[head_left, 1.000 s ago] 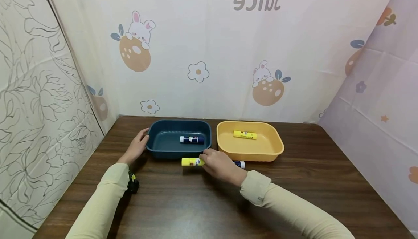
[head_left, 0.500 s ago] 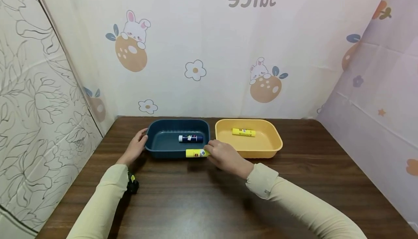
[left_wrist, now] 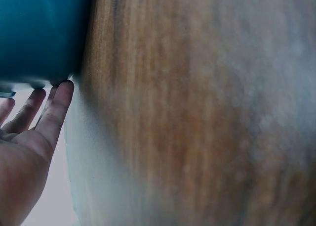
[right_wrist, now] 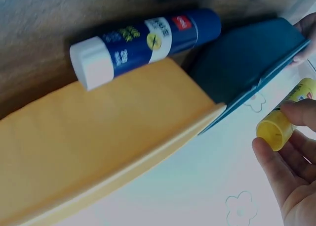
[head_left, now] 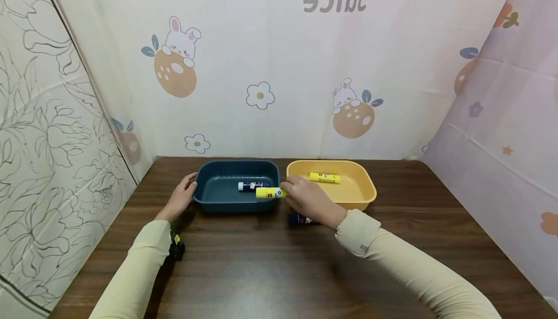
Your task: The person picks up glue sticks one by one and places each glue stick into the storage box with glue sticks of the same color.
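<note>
My right hand (head_left: 307, 197) pinches a yellow glue stick (head_left: 269, 193) between thumb and fingers, in the air over the right end of the dark blue tray (head_left: 235, 207). The right wrist view shows this glue stick (right_wrist: 276, 127) with its hollow yellow end toward the camera. My left hand (head_left: 180, 197) touches the blue tray's left side; in the left wrist view its fingers (left_wrist: 57, 107) lie fairly straight against the wall. A navy glue stick (head_left: 250, 186) lies inside the blue tray. Another yellow glue stick (head_left: 324, 178) lies in the yellow tray (head_left: 340, 205).
On the table in front of the yellow tray lies a navy glue stick (head_left: 301, 219) with a white cap, partly hidden by my right hand in the head view. The trays stand side by side on the wooden table (head_left: 244, 270), near the patterned curtain (head_left: 296, 130).
My right hand has lifted the yellow glue stick up from before the trays and moved it slightly right, over the blue tray's rim. The left hand stays against the blue tray.
</note>
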Motion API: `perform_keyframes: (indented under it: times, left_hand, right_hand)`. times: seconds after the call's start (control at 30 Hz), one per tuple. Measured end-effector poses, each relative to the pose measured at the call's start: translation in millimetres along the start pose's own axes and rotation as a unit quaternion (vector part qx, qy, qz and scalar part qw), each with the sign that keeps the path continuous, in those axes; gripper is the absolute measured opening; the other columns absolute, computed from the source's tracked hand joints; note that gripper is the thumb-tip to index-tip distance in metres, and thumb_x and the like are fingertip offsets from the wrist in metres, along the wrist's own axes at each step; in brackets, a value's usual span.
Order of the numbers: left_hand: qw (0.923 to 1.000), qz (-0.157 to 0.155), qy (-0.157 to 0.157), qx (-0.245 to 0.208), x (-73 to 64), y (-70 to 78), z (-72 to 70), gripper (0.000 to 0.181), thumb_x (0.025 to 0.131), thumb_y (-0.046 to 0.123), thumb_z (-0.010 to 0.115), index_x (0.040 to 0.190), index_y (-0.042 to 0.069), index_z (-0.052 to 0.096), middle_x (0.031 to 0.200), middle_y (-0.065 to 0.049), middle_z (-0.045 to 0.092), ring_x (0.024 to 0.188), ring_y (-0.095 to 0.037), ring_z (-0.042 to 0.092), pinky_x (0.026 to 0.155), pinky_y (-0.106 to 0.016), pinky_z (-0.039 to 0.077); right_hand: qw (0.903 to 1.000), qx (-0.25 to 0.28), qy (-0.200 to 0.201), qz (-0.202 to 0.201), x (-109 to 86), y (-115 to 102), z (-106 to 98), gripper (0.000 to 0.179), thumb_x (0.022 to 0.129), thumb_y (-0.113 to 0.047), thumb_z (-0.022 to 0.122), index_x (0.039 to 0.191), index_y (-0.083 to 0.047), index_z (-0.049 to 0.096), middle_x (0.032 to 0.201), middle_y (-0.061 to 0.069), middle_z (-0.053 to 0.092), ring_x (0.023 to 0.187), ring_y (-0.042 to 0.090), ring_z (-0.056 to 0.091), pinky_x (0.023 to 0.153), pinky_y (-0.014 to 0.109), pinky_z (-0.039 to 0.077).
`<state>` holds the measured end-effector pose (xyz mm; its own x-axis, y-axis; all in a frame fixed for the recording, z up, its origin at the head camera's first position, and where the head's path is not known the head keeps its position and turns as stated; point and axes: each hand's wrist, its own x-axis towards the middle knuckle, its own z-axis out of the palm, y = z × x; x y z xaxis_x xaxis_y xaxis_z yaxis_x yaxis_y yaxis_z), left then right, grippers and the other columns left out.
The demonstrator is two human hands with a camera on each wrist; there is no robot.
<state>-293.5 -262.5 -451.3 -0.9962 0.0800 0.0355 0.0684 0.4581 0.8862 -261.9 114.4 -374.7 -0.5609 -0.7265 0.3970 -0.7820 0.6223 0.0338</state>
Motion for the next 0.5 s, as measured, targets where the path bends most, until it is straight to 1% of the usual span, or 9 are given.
perform_keyframes:
  times: [0.13, 0.4, 0.5]
  left_hand:
    - [0.9999, 0.009, 0.005, 0.005, 0.9, -3.5, 1.4, 0.052, 0.106, 0.028, 0.029, 0.151, 0.003, 0.019, 0.139, -0.029, 0.036, 0.117, -0.039, 0.043, 0.086, -0.045, 0.042]
    - [0.9999, 0.011, 0.005, 0.01, -1.2, -1.0, 0.7, 0.052, 0.105, 0.027, 0.029, 0.151, 0.002, 0.019, 0.138, -0.03, 0.036, 0.115, -0.039, 0.044, 0.083, -0.042, 0.043]
    - [0.9999, 0.011, 0.006, 0.01, -1.4, -0.8, 0.5, 0.052, 0.105, 0.026, 0.029, 0.15, 0.002, 0.019, 0.138, -0.03, 0.037, 0.114, -0.039, 0.044, 0.083, -0.041, 0.043]
  right_hand:
    - [1.0, -0.008, 0.004, 0.004, 0.2, 4.9, -4.4, 0.027, 0.083, -0.009, 0.072, 0.107, -0.001, 0.068, 0.092, 0.005, 0.061, 0.078, 0.013, 0.053, 0.071, 0.024, 0.051]
    - [0.9993, -0.015, 0.034, 0.0, -0.9, 17.4, -8.0, 0.02, 0.08, -0.004, 0.072, 0.099, 0.0, 0.068, 0.086, 0.006, 0.058, 0.071, 0.014, 0.053, 0.062, 0.026, 0.05]
    - [0.9989, -0.017, 0.043, 0.0, -1.6, 23.3, -8.6, 0.021, 0.079, -0.003, 0.074, 0.099, 0.001, 0.068, 0.085, 0.006, 0.058, 0.069, 0.014, 0.053, 0.061, 0.026, 0.051]
